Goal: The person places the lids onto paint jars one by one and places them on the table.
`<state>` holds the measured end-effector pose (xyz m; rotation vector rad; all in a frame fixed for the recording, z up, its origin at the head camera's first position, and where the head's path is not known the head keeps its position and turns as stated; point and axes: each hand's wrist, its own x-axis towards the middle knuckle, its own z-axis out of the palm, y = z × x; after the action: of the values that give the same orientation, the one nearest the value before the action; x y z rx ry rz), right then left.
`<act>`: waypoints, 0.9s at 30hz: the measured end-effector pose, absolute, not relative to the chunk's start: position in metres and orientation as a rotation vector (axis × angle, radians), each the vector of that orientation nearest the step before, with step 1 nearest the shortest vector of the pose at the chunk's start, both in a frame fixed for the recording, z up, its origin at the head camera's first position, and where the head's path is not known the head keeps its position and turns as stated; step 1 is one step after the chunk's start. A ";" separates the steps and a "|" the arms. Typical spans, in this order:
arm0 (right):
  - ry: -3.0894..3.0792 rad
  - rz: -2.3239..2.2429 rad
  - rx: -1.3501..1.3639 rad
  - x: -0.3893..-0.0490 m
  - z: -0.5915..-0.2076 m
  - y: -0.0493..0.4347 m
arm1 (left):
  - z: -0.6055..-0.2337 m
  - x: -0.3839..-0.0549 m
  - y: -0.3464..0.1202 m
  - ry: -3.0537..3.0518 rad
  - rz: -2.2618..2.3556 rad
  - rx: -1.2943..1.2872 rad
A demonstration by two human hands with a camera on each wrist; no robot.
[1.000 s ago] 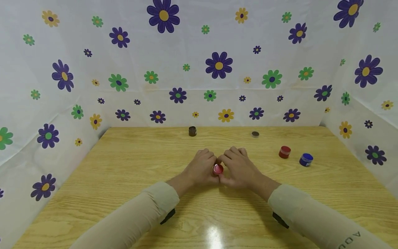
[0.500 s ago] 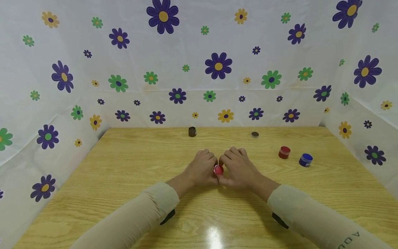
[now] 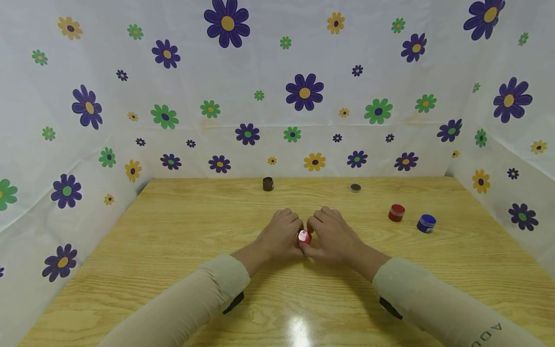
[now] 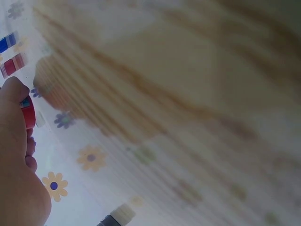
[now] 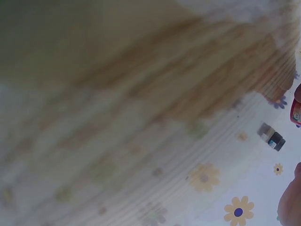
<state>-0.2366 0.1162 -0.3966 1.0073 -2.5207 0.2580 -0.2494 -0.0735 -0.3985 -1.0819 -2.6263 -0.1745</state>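
A small red paint jar (image 3: 305,237) is held between both hands at the middle of the table, its shiny top turned up toward the head camera. My left hand (image 3: 281,234) grips it from the left side. From the right, thumb and forefinger of my right hand (image 3: 331,236) pinch it near the top. In the left wrist view, the red jar (image 4: 29,115) shows beside the left thumb. Only a sliver of the red jar (image 5: 296,112) appears at the right wrist view's edge. Fingers hide most of its body.
Toward the right stand a second red jar (image 3: 396,213) and a blue jar (image 3: 427,223). Near the back edge are a dark jar (image 3: 268,184) and a flat dark lid (image 3: 355,188). Flowered cloth (image 3: 195,86) surrounds the wooden table (image 3: 173,217) at the back and sides.
The right thumb has slid slightly left along the front of the jar, and the right forefinger has shifted a little right. A brighter glare now covers the jar's top. Both arms stay in place.
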 end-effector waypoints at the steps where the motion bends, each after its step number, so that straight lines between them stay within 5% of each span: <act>1: -2.523 0.256 1.005 -0.236 -0.397 0.116 | -0.398 -0.249 -0.073 -2.632 -0.167 -1.079; 27: -2.503 0.201 1.067 -0.237 -0.397 0.119 | -0.402 -0.248 -0.073 -2.612 -0.093 -0.997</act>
<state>-0.2370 0.1193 -0.3969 1.0672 -2.5033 0.2009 -0.2477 -0.0732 -0.4015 -0.9973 -2.6119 -0.0928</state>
